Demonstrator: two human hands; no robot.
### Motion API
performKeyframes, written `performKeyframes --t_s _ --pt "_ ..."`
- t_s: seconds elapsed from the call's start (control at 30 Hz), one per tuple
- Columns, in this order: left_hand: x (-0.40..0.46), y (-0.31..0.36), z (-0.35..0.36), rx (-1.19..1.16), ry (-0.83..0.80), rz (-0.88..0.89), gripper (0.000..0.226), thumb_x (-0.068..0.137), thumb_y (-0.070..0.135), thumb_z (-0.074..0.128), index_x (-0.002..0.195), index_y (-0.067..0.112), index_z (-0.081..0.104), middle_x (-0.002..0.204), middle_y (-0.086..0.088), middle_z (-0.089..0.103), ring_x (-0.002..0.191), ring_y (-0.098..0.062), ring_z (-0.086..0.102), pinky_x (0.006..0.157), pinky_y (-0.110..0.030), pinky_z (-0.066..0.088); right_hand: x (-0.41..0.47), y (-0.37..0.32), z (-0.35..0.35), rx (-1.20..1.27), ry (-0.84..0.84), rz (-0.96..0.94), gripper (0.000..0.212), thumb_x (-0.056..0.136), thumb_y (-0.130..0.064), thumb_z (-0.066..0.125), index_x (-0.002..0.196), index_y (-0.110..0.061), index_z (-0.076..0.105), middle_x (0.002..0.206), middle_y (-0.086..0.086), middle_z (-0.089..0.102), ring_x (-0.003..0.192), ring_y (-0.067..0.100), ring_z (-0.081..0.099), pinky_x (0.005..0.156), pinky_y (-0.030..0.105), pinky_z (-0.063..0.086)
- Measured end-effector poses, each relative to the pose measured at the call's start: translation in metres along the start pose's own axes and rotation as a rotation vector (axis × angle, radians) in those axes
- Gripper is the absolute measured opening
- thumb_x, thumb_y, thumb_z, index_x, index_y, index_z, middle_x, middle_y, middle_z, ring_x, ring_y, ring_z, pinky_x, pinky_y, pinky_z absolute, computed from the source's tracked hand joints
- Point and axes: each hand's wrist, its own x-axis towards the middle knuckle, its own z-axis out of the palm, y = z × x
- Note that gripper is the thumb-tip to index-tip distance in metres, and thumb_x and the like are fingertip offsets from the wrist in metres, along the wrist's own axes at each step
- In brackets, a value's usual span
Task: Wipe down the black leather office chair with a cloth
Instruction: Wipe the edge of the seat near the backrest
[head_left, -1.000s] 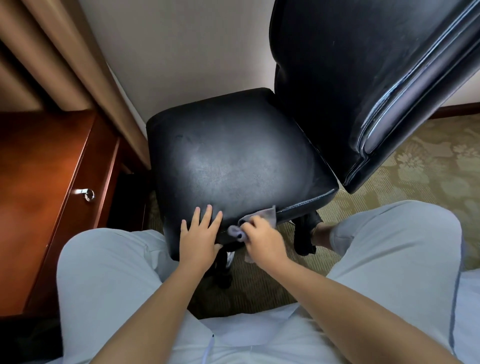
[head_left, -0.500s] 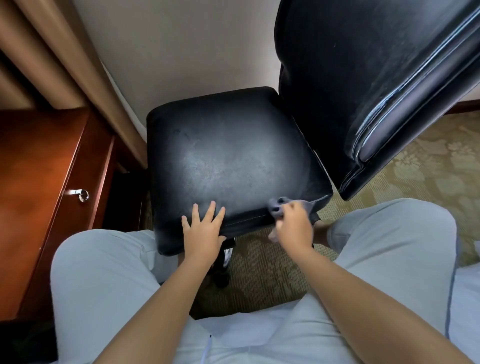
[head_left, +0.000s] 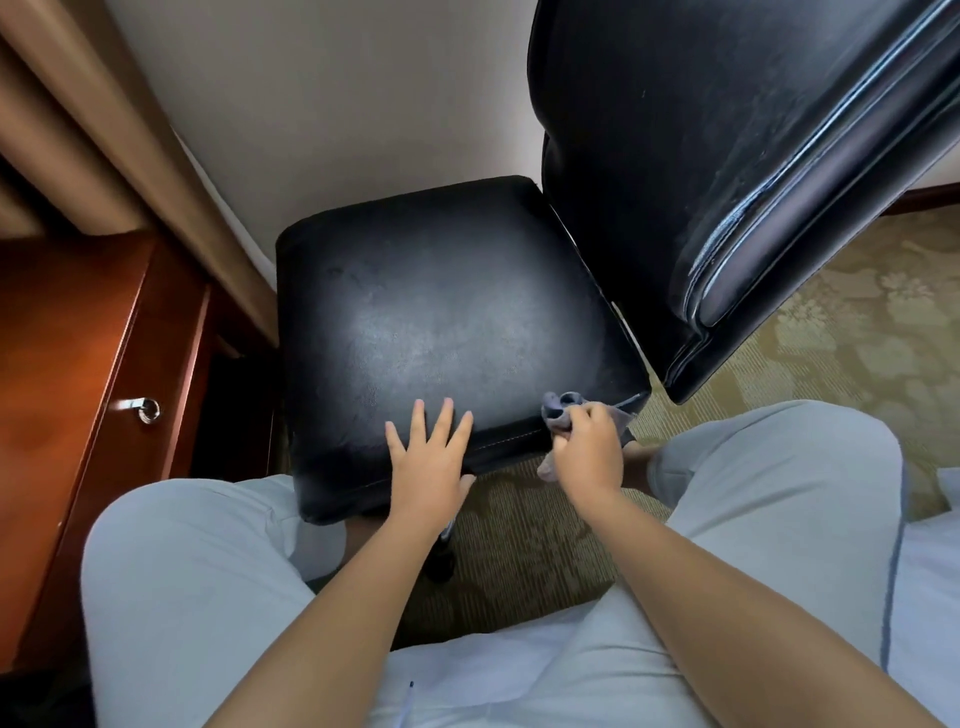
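The black leather office chair fills the middle of the view: its square seat (head_left: 441, 322) lies in front of me and its tall backrest (head_left: 701, 156) rises at the right. My left hand (head_left: 428, 467) rests flat, fingers spread, on the seat's near edge. My right hand (head_left: 589, 452) is closed on a bunched grey cloth (head_left: 558, 408) and presses it against the seat's near right corner. Part of the cloth is hidden under the hand.
A red-brown wooden desk (head_left: 62, 364) with a metal drawer knob (head_left: 145, 410) stands close at the left. A beige curtain (head_left: 130, 156) and a pale wall lie behind the chair. Patterned carpet (head_left: 857, 322) spreads to the right. My knees in light trousers flank the seat.
My right hand has slid the cloth rightward along the seat's front edge to the near right corner. My left hand has stayed flat on the seat edge.
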Motion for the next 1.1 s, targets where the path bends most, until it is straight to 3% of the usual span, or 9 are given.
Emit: performKeyframes --t_s 0.1,0.2,0.27,0.37,0.47,0.77,0.9,1.0,1.1 --pt "0.009 0.011 -0.001 -0.029 -0.018 0.011 0.078 0.095 0.045 0.049 0.152 0.025 0.0 0.16 0.0 -0.008 0.146 -0.033 -0.01 0.113 -0.061 0.002 -0.019 -0.014 0.013 -0.064 -0.093 -0.259 0.021 0.08 -0.004 0.062 0.1 -0.004 0.064 0.112 0.009 0.054 0.104 0.025 0.051 0.085 0.032 0.044" --pt "0.011 0.008 0.001 -0.02 -0.025 0.013 0.076 0.095 0.043 0.048 0.152 0.026 0.001 0.161 0.0 -0.006 0.146 -0.033 -0.007 0.113 -0.061 0.006 -0.028 -0.018 0.023 -0.059 -0.161 -0.424 0.021 0.071 -0.001 0.068 0.092 -0.004 0.066 0.101 0.01 0.058 0.093 0.028 0.056 0.067 0.034 0.05" --pt "0.011 0.003 0.0 0.005 -0.024 0.032 0.075 0.095 0.045 0.047 0.152 0.025 0.003 0.161 -0.001 -0.003 0.146 -0.033 -0.004 0.112 -0.061 0.009 -0.022 -0.011 0.021 -0.062 -0.113 -0.382 0.021 0.069 -0.001 0.068 0.089 -0.005 0.066 0.098 0.009 0.059 0.087 0.028 0.058 0.06 0.033 0.048" --pt "0.011 0.004 -0.001 0.011 -0.025 0.035 0.076 0.094 0.047 0.048 0.152 0.025 0.004 0.161 -0.002 -0.002 0.146 -0.034 -0.002 0.112 -0.061 0.01 -0.011 0.001 0.013 -0.066 -0.03 -0.146 0.024 0.082 -0.005 0.06 0.105 -0.006 0.065 0.11 0.01 0.056 0.1 0.027 0.053 0.07 0.036 0.047" --pt "0.012 0.006 -0.002 -0.019 -0.02 0.027 0.077 0.093 0.047 0.051 0.152 0.027 0.006 0.161 0.001 0.0 0.147 -0.032 -0.001 0.113 -0.059 0.011 -0.008 0.003 0.012 -0.08 0.004 -0.071 0.025 0.086 -0.007 0.057 0.11 -0.005 0.064 0.114 0.01 0.055 0.105 0.026 0.05 0.076 0.036 0.046" --pt "0.013 -0.017 -0.003 -0.013 0.013 0.056 0.087 0.086 0.044 0.063 0.151 0.024 0.01 0.16 0.007 0.004 0.147 -0.02 0.007 0.115 -0.047 0.018 -0.019 -0.012 0.018 -0.066 -0.075 -0.416 0.02 0.072 0.0 0.068 0.091 -0.001 0.069 0.106 0.011 0.06 0.095 0.03 0.056 0.065 0.039 0.052" --pt "0.01 -0.032 -0.004 -0.012 -0.012 0.065 0.092 0.083 0.043 0.067 0.152 0.022 0.009 0.16 0.0 0.003 0.147 -0.018 0.007 0.116 -0.041 0.018 -0.006 0.001 0.009 -0.016 0.0 -0.288 0.021 0.079 -0.002 0.065 0.099 -0.004 0.071 0.102 0.008 0.061 0.095 0.027 0.054 0.069 0.036 0.048" --pt "0.004 -0.035 -0.003 0.008 -0.055 0.023 0.09 0.086 0.044 0.064 0.151 0.034 0.002 0.16 0.001 -0.005 0.147 -0.023 -0.004 0.114 -0.055 0.013 -0.011 -0.005 0.013 0.002 0.062 -0.221 0.022 0.075 0.001 0.067 0.096 -0.003 0.071 0.099 0.009 0.062 0.095 0.029 0.054 0.071 0.036 0.047" --pt "-0.002 -0.037 0.002 0.028 -0.073 -0.026 0.085 0.091 0.044 0.056 0.147 0.044 -0.008 0.159 0.001 -0.016 0.145 -0.032 -0.013 0.108 -0.066 0.012 -0.021 -0.021 0.021 0.029 -0.038 -0.423 0.021 0.069 0.003 0.069 0.089 -0.003 0.071 0.097 0.007 0.062 0.089 0.027 0.055 0.071 0.035 0.048"
